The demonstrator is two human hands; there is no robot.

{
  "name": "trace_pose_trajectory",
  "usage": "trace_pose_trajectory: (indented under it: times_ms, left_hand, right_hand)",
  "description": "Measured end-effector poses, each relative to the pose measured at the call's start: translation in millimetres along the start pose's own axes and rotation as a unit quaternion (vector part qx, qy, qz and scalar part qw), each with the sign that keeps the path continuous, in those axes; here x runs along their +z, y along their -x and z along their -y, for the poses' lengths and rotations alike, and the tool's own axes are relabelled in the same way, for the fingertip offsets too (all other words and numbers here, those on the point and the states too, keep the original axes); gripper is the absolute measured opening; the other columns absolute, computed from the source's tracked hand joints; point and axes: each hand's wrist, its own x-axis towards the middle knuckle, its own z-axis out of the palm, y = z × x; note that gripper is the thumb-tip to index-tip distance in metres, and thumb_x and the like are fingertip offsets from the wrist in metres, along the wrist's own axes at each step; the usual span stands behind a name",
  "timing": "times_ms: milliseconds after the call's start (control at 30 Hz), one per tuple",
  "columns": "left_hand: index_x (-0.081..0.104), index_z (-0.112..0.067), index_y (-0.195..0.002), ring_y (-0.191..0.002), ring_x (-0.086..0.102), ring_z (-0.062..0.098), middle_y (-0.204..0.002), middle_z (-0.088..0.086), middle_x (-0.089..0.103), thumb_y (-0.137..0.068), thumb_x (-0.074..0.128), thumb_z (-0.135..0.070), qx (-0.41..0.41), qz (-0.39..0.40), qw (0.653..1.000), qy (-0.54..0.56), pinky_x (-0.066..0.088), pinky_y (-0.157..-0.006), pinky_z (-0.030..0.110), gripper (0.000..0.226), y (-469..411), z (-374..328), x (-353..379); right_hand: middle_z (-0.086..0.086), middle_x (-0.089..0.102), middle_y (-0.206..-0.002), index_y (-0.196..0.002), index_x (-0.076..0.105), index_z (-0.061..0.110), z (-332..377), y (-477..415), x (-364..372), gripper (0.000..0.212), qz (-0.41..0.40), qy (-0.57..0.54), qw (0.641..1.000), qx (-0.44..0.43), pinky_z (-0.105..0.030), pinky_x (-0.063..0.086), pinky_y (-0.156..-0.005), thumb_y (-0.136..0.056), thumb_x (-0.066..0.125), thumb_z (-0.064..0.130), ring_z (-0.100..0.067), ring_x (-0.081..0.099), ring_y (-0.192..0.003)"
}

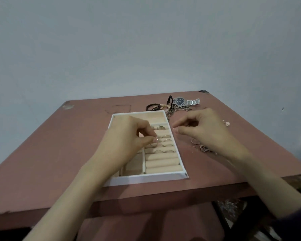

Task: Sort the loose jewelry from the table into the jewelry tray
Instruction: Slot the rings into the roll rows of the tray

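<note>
Left hand [129, 134] hovers over the middle of the jewelry tray [146, 178], thumb and forefinger closed in a pinch on a thin ring [155, 142] and the other fingers curled above it. The ring sits right at the padded ring rolls [162, 164], in the tray's right-hand section. Several seated rings [165, 136] are already wedged between rolls just beyond it. Right hand [202, 127] hangs just beside the tray's right wall with its fingers bent and thumb near forefinger (whether anything tiny is caught between them, I cannot tell). The step in hand looks like seating a ring in a slot, so the sorting is partly done. Much remains out on the table [59, 153]: loose rings [195, 141] and small tangled pieces under the right wrist, and a watch [181, 101], a chain [174, 110] and dark braided bracelets [152, 107] near the far edge. Next, the ring probably needs pressing edge-first into the gap between two rolls and releasing only once it stands by itself. The neighbouring rings are close, so a narrow fingertip approach would be wise.
</note>
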Motion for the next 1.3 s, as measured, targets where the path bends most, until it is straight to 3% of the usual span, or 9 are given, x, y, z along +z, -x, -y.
trace_pose_trajectory:
  times_ms: [267,367,500,633,733,833,1000,1133,1300]
  left_hand:
    - [0.071,-0.027,-0.066,-0.064,0.046,-0.006,-0.057,-0.026,0.054,-0.065,0.079,-0.03,0.011,-0.096,0.995,0.004,0.033,-0.057,0.017,0.009,34,11,10]
    - [0.068,-0.026,-0.064,-0.064,0.04,-0.006,-0.05,-0.025,0.044,-0.065,0.077,-0.032,0.059,-0.078,0.995,-0.03,0.029,-0.056,0.012,0.011,35,14,11]
    - [0.068,-0.026,-0.065,-0.063,0.039,0.0,-0.056,-0.024,0.047,-0.068,0.072,-0.034,0.091,-0.057,0.992,-0.062,0.035,-0.053,0.021,0.009,35,11,6]
    - [0.072,-0.033,-0.081,-0.076,0.042,0.002,-0.074,-0.017,0.062,-0.078,0.066,-0.036,0.096,0.048,0.99,-0.09,0.04,-0.067,0.024,0.007,31,4,-8]
    - [0.072,-0.038,-0.09,-0.071,0.041,-0.001,-0.077,-0.017,0.058,-0.081,0.064,-0.035,0.104,0.092,0.986,-0.091,0.038,-0.072,0.023,0.013,26,3,-12]
    - [0.072,-0.035,-0.095,-0.07,0.041,0.001,-0.072,-0.019,0.052,-0.082,0.064,-0.03,0.099,0.094,0.987,-0.084,0.037,-0.07,0.02,0.016,25,2,-10]
    - [0.072,-0.031,-0.087,-0.066,0.043,-0.017,-0.054,-0.026,0.043,-0.077,0.07,-0.028,0.07,0.057,0.993,-0.07,0.031,-0.061,0.005,0.011,25,3,-9]
    - [0.072,-0.032,-0.085,-0.068,0.038,-0.008,-0.06,-0.023,0.043,-0.079,0.067,-0.032,0.076,0.073,0.989,-0.105,0.032,-0.067,0.021,0.008,25,1,-10]
    - [0.071,-0.036,-0.085,-0.072,0.035,-0.003,-0.07,-0.019,0.053,-0.081,0.063,-0.033,0.068,0.094,0.984,-0.134,0.03,-0.065,0.022,0.009,22,-2,-12]
  right_hand:
    - [0.006,0.063,-0.064,-0.072,0.074,0.02,22,26,32,0.009,-0.018,-0.057,0.998,-0.035,-0.019,0.038,-0.056,-0.072,0.076,0.012,-0.005,0.045,-0.056]
    - [-0.001,0.065,-0.071,-0.073,0.072,0.022,18,28,32,0.011,-0.028,-0.06,0.997,-0.032,-0.016,0.037,-0.055,-0.072,0.076,0.012,-0.009,0.043,-0.056]
    - [-0.007,0.068,-0.077,-0.071,0.072,0.025,12,28,31,0.012,-0.027,-0.058,0.998,-0.024,-0.014,0.037,-0.056,-0.071,0.077,0.013,-0.012,0.045,-0.056]
    - [-0.006,0.067,-0.073,-0.069,0.071,0.026,11,28,31,0.015,-0.025,-0.061,0.998,-0.024,-0.012,0.036,-0.056,-0.071,0.077,0.012,-0.009,0.043,-0.056]
    - [-0.005,0.067,-0.072,-0.069,0.072,0.026,11,29,31,0.016,-0.028,-0.07,0.997,-0.028,-0.011,0.035,-0.056,-0.071,0.077,0.011,-0.008,0.043,-0.057]
    - [-0.001,0.064,-0.072,-0.069,0.072,0.026,10,29,31,0.018,-0.027,-0.075,0.996,-0.038,-0.01,0.035,-0.055,-0.07,0.077,0.01,-0.006,0.043,-0.055]
    - [0.008,0.062,-0.068,-0.068,0.072,0.023,9,32,29,0.016,0.007,-0.055,0.995,-0.077,-0.012,0.038,-0.06,-0.068,0.079,0.008,-0.005,0.048,-0.061]
    - [0.005,0.06,-0.068,-0.068,0.072,0.022,8,33,29,0.006,0.019,-0.051,0.994,-0.096,-0.022,0.041,-0.062,-0.064,0.077,0.021,-0.006,0.048,-0.062]
    - [0.004,0.059,-0.067,-0.068,0.072,0.023,6,32,30,0.004,0.022,-0.042,0.993,-0.11,-0.032,0.042,-0.064,-0.064,0.074,0.022,-0.014,0.049,-0.064]
